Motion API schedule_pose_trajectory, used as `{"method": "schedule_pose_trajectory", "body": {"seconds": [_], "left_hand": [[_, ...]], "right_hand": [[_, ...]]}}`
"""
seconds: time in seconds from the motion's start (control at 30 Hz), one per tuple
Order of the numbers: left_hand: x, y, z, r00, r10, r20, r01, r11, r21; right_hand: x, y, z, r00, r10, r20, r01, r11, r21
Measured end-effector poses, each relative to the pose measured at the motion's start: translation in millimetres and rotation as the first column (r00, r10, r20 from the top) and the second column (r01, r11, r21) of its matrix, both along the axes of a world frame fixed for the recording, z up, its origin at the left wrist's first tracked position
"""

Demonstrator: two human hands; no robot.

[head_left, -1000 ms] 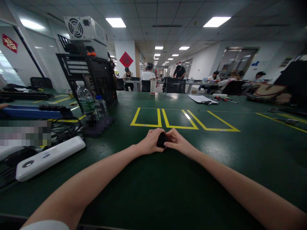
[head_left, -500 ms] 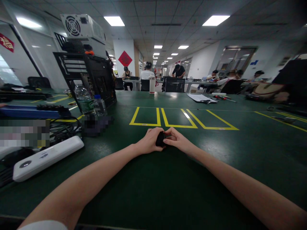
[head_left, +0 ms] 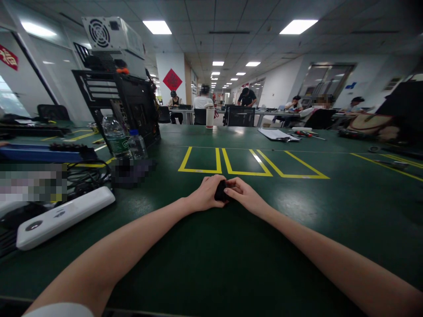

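Observation:
Both my arms reach out over a green table (head_left: 330, 211). My left hand (head_left: 206, 193) and my right hand (head_left: 243, 193) meet at the middle of the table, just in front of yellow taped boxes (head_left: 244, 165). Between them sits a small black object (head_left: 220, 191). The fingers of both hands curl round it, each hand holding one side. Most of the object is hidden by the fingers, so its shape is unclear.
At left lie a white power strip (head_left: 62, 215), cables, two water bottles (head_left: 122, 141) and a black computer case (head_left: 128, 105) with a power supply on top. A cup (head_left: 210, 119) and papers (head_left: 277, 135) lie farther back. Other people work at distant tables.
My hands have stayed together on the black object; the fingers shifted slightly round it. The view drifted a little.

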State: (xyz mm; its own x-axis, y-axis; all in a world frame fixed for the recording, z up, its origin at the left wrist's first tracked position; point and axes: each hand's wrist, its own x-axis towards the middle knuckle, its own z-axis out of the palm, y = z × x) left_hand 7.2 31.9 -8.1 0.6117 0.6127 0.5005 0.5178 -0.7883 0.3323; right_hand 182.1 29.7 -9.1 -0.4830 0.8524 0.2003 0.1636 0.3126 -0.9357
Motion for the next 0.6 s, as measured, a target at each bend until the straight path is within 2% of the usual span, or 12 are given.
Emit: {"method": "schedule_pose_trajectory", "body": {"seconds": [0.13,0.3,0.5,0.6], "left_hand": [[-1,0,0.6,1.000,-0.001,-0.017,0.001,1.000,-0.015],[-2,-1,1.8,1.000,-0.001,-0.019,0.001,1.000,-0.007],[-1,0,0.5,1.000,-0.010,-0.006,0.010,1.000,0.006],[0,1,-1.1,1.000,-0.004,0.001,0.004,1.000,0.003]], "right_hand": [[4,-3,6.0,0.996,0.069,0.056,-0.073,0.995,0.074],[3,-5,5.6,0.996,0.039,0.075,-0.047,0.993,0.112],[-1,0,-2.3,1.000,-0.005,-0.023,0.007,0.998,0.065],[0,2,-3.0,1.000,-0.012,-0.024,0.013,1.000,0.010]]}}
